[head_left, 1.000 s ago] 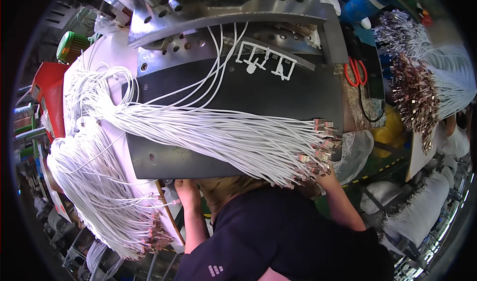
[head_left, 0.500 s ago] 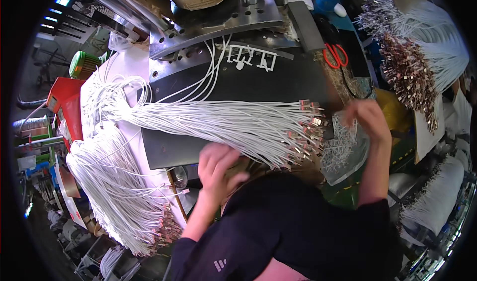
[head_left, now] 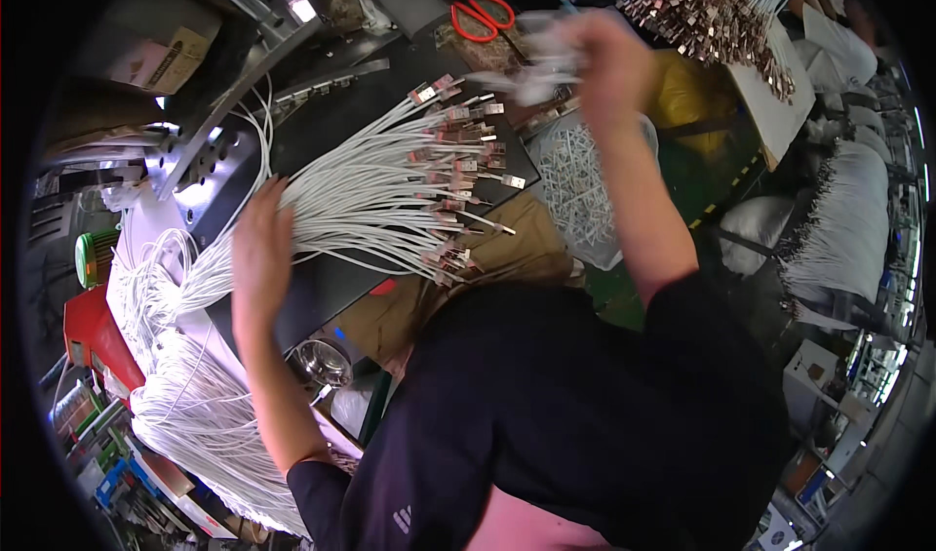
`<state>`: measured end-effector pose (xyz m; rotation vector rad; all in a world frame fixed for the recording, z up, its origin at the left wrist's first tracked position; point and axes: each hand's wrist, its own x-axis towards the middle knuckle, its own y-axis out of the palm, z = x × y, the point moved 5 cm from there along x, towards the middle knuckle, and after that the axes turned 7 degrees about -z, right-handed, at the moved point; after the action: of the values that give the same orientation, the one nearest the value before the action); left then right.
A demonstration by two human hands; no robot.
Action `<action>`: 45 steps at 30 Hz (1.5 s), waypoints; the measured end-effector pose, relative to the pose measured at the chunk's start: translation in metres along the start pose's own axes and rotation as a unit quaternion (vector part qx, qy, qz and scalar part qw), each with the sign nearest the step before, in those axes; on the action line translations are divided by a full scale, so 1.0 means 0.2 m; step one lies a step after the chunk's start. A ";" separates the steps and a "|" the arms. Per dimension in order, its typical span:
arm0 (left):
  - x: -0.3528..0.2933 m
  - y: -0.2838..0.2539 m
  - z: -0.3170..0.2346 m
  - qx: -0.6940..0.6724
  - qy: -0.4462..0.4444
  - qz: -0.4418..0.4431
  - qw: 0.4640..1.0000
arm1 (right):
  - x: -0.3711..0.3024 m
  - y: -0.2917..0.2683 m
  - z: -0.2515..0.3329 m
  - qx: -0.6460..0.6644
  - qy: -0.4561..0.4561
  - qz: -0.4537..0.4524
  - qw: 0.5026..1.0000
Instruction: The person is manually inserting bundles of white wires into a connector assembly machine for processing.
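Observation:
A thick bundle of white cables fans out over the black work surface, its metal-tipped connectors toward the right. Across the narrower left part of this bundle lies my left hand, its fingers together and curved over the cables; its thumb is not clearly seen. Farther right, my right hand is raised and smeared by motion. Its fingers close on whitish plastic pieces, too blurred for their exact shape. Just below that arm is a clear bin of small white plastic pieces.
Red-handled scissors lie at the far edge of the work surface. More white cables hang at the lower left, near a red machine part. Connector-tipped cables are piled at the far right. A perforated metal plate stands at the left.
My view has turned, shifting the scene leftward. My left hand has come onto the cable bundle. The white plastic frames are gone from the work surface, and my right hand now holds whitish pieces.

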<state>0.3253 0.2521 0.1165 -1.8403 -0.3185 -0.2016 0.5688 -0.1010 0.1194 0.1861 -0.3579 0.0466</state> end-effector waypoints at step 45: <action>0.20 -0.16 -0.15 -0.183 -0.109 0.022 0.977 | -0.23 0.86 0.19 -0.519 -0.290 0.439 0.674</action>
<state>0.3535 0.2367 0.1669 -2.2379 -0.4128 -0.0272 0.4992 0.0608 0.1681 -1.1772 -1.0389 0.7420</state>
